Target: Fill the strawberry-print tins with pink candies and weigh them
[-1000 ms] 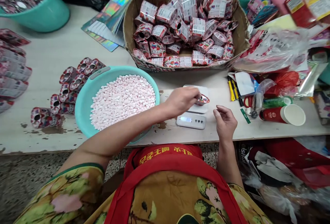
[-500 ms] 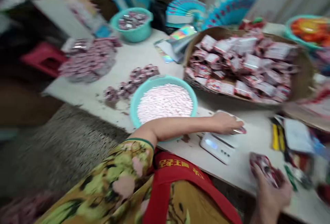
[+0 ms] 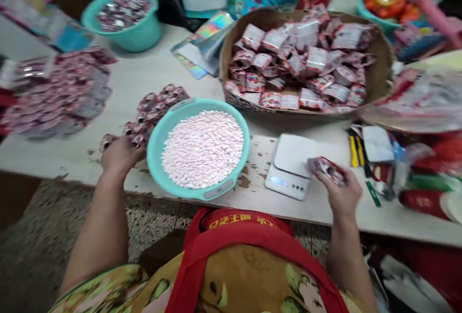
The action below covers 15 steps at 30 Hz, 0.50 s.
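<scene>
My left hand (image 3: 121, 156) reaches the near end of a cluster of small open pink-and-red plastic packets (image 3: 155, 108). It touches the nearest ones; its fingers are blurred and partly hidden, so I cannot tell whether they grip. My right hand (image 3: 341, 190) is closed around a shiny pink-and-red packet (image 3: 328, 169), just right of a white digital scale (image 3: 288, 183). The scale's display is lit and its plate bears nothing. Between my hands stands a turquoise basin (image 3: 154, 159) filled with small white-pink pieces (image 3: 204, 149).
A large cardboard box (image 3: 382, 72) of filled packets (image 3: 315, 58) stands behind the scale. Flattened packets (image 3: 61, 92) are piled at the left. A turquoise tub (image 3: 140, 34) stands farther back. Yellow-handled tools (image 3: 355, 149) and a red cup (image 3: 422, 202) lie at the right.
My left hand has moved from over the scale, where it held something small and shiny, to the packets left of the basin. My right hand, still gripping a packet, has come nearer the scale. The view has shifted.
</scene>
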{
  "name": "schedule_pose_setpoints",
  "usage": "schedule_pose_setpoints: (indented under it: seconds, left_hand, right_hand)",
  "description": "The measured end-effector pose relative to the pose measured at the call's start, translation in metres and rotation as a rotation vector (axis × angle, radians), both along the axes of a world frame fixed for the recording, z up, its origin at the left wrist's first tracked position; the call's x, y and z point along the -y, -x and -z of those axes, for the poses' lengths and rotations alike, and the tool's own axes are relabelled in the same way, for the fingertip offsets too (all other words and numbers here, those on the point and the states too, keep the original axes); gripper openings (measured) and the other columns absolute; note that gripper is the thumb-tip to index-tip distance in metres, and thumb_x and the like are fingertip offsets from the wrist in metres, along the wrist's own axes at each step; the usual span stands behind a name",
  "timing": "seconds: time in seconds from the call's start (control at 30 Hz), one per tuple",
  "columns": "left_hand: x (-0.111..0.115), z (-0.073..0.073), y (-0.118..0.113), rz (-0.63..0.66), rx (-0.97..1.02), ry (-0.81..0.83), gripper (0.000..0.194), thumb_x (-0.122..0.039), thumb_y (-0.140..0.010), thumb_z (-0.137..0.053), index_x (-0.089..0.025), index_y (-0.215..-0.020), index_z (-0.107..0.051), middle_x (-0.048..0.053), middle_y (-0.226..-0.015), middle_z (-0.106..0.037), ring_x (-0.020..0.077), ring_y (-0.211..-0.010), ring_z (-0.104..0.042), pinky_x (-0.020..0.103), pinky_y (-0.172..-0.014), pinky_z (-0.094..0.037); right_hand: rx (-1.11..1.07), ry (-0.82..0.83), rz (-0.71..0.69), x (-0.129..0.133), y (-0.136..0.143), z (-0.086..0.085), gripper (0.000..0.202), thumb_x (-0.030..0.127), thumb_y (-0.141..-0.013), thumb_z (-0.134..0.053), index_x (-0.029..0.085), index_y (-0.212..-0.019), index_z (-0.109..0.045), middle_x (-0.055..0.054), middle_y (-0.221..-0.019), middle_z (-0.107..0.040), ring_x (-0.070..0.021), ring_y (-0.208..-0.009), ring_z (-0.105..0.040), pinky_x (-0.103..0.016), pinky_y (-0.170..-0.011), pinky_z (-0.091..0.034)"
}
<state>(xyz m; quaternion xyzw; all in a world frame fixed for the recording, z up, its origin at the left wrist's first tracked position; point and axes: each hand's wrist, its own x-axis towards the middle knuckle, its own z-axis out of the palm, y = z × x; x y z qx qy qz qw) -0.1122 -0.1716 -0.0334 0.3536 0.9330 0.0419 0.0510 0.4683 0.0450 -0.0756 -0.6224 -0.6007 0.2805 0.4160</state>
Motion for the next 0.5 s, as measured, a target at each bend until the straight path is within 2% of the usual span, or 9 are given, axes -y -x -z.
schedule_pose_setpoints:
  seconds: [0.07,0.1,0.17,0.27,0.4,0.5]
  left_hand:
    - [0.006,0.029,-0.005,-0.108,-0.042,0.005,0.039,-0.049,-0.081,-0.062,-0.021,-0.109,-0.061,0.001,-0.076,-0.056,0.0247,-0.079,-0.057,0.036,-0.075,-0.049]
    - [0.007,0.037,-0.013,-0.179,-0.061,-0.001,0.047,-0.051,-0.085,-0.057,-0.021,-0.121,-0.059,0.005,-0.092,-0.061,0.0287,-0.089,-0.060,0.040,-0.078,-0.051]
    - [0.007,0.040,-0.033,-0.259,-0.058,-0.048,0.059,-0.053,-0.090,-0.050,-0.022,-0.140,-0.052,0.014,-0.122,-0.061,0.0380,-0.108,-0.061,0.052,-0.083,-0.053]
    - [0.003,0.024,-0.056,-0.305,-0.075,-0.105,0.070,-0.059,-0.094,-0.047,-0.017,-0.150,-0.048,0.024,-0.144,-0.052,0.0465,-0.130,-0.053,0.065,-0.096,-0.048]
    - [0.001,-0.002,-0.066,-0.202,-0.161,-0.149,0.066,-0.053,-0.099,-0.041,-0.008,-0.146,-0.055,0.026,-0.148,-0.052,0.0445,-0.142,-0.046,0.064,-0.111,-0.040]
    - [0.000,-0.013,-0.066,-0.180,-0.220,-0.204,0.058,-0.042,-0.097,-0.046,-0.005,-0.140,-0.060,0.025,-0.141,-0.059,0.0419,-0.139,-0.051,0.062,-0.112,-0.042]
  right_hand:
    - [-0.021,-0.003,-0.134,-0.012,0.019,0.001,0.057,0.054,-0.065,-0.088,0.019,-0.107,-0.075,-0.008,-0.105,-0.075,-0.0257,-0.096,-0.070,-0.045,-0.092,-0.058]
    - [-0.031,-0.008,-0.183,-0.018,0.027,0.003,0.054,0.053,-0.068,-0.087,0.020,-0.109,-0.075,-0.008,-0.107,-0.075,-0.0251,-0.098,-0.070,-0.043,-0.093,-0.058]
    - [-0.047,-0.012,-0.255,-0.027,0.039,0.008,0.051,0.051,-0.071,-0.086,0.021,-0.110,-0.075,-0.008,-0.111,-0.075,-0.0246,-0.103,-0.070,-0.042,-0.096,-0.057]
    - [-0.094,0.042,-0.306,-0.033,0.048,0.017,0.051,0.051,-0.072,-0.085,0.021,-0.112,-0.073,-0.008,-0.113,-0.074,-0.0247,-0.105,-0.070,-0.042,-0.098,-0.056]
    - [-0.171,0.075,-0.287,-0.030,0.038,0.021,0.071,0.051,-0.066,-0.089,0.024,-0.127,-0.065,-0.009,-0.129,-0.069,-0.0265,-0.117,-0.067,-0.046,-0.104,-0.055]
    - [-0.231,0.023,-0.174,-0.023,0.018,0.021,0.067,0.058,-0.074,-0.080,0.025,-0.130,-0.061,-0.010,-0.135,-0.066,-0.0252,-0.118,-0.066,-0.045,-0.103,-0.055]
